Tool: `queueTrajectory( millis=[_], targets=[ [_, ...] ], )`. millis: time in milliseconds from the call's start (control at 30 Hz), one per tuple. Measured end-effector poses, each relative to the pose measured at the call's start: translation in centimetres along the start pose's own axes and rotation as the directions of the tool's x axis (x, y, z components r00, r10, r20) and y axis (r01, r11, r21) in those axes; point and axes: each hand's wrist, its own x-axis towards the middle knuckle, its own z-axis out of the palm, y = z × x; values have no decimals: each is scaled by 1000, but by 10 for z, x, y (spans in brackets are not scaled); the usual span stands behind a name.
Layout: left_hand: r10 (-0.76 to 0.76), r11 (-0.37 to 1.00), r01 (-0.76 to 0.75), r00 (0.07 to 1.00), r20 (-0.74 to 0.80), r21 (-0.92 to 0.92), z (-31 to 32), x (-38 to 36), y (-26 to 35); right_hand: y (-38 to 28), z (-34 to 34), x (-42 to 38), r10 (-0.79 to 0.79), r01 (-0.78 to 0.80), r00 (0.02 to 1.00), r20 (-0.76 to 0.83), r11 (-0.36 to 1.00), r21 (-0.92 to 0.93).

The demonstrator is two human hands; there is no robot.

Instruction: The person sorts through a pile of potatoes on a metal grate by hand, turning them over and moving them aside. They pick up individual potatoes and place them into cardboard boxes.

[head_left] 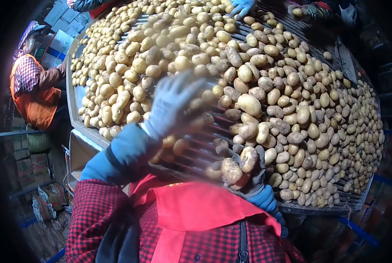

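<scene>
My left hand, in a pale grey work glove, is over the middle of the potato heap. It is blurred by motion, but its fingers look stretched out with nothing in them. Down at the table's near edge, my right hand wears a dirty dark glove. Its fingers curl around potatoes, with one potato in front and another potato beside it. Between my hands runs a bare strip of the slatted table. A smeared yellowish potato shows above the heap.
Smaller potatoes cover the right side. A co-worker's blue-gloved hand rests at the far edge, and another gloved hand is at the far right. A person in an orange apron stands left. A cardboard box sits beneath the left rim.
</scene>
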Motion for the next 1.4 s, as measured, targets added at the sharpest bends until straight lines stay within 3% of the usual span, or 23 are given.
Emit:
queueTrajectory(
  millis=[67, 133, 167, 233, 267, 333, 367, 433, 567, 633, 667, 733, 867, 967, 1000, 1033, 1067, 1100, 1167, 1233, 1267, 1300, 1400],
  targets=[
    [-74, 982, 41, 981, 178, 186, 17, 4, -37, -3, 8, -3, 29, -41, 995, -90, 990, -135],
    [-59, 979, 19, 979, 193, 202, 14, 10, -60, -6, 17, -7, 10, -80, 981, -192, 928, -364],
    [-31, 940, 17, 999, 38, 340, 24, 11, -71, -6, 20, -8, -19, -101, 974, -225, 855, -508],
    [-11, 947, 2, 1000, 27, 320, 14, 36, -67, -2, 19, -10, -12, -121, 972, -233, 830, -545],
    [44, 954, -46, 999, 16, 295, 14, 50, -65, 1, 14, -8, 16, -107, 979, -202, 888, -447],
    [82, 984, -110, 979, 186, 143, 25, 81, -46, 7, -1, -5, 56, -87, 990, -133, 966, -242],
    [86, 985, -126, 950, 300, 119, 34, 99, -33, 7, -9, -5, 65, -79, 993, -98, 987, -139],
    [146, 963, -207, 939, 310, 174, 64, 125, -22, 2, -16, -7, 65, -63, 998, -27, 996, 66],
    [151, 975, -206, 881, 449, 77, 86, 158, -20, 1, -10, -9, -91, 74, 995, -35, 940, -334],
    [188, 981, -194, 904, 385, -23, 81, 150, -27, -3, -3, -9, -44, 23, 993, -108, 983, -184],
    [121, 984, -166, 894, 432, 68, 78, 141, -34, -4, 0, -9, -15, 5, 991, -131, 997, -79],
    [130, 992, -118, 915, 381, -54, 61, 120, -51, -7, 6, -11, 63, -37, 992, -106, 973, 227],
    [149, 976, -180, 962, 228, 122, 46, 80, -77, -4, 2, -13, 33, -22, 995, -92, 994, 110],
    [125, 940, -36, 962, 244, -339, 17, 60, -38, -2, 4, -9, 16, -1, 996, -82, 982, 190],
    [234, 906, -182, 968, 94, -382, 25, 49, -28, -1, 1, -9, 11, -5, 993, -117, 998, 59],
    [304, 877, -227, 944, 125, -423, 16, 44, -7, 1, -2, -8, 6, -18, 988, -152, 997, -73],
    [289, 779, -70, 922, 257, -623, 3, 29, 19, 4, -9, -9, -19, -71, 977, -213, 910, -409],
    [458, 711, -326, 887, 58, -623, 6, 18, 36, 1, -6, -4, -106, 64, 993, -53, 856, -513],
    [648, 536, -567, 751, -125, -626, 7, 12, 67, -4, 1, 5, -268, 381, 924, 272, 703, -600],
    [620, 519, -552, 769, -158, -652, 19, -1, 76, -18, 13, 11, -206, 645, 747, 632, -3, -764],
    [615, 513, -506, 780, -114, -694, 19, -2, 76, -25, 20, 14, -162, 704, 613, 773, -334, -627],
    [605, 521, -470, 792, -81, -712, 19, -4, 76, -22, 15, 16, -162, 725, 623, 765, -249, -643],
    [610, 555, -412, 792, 17, -723, 13, -11, 79, 29, -32, 13, -282, 558, 829, 483, 359, -748]
  ],
)
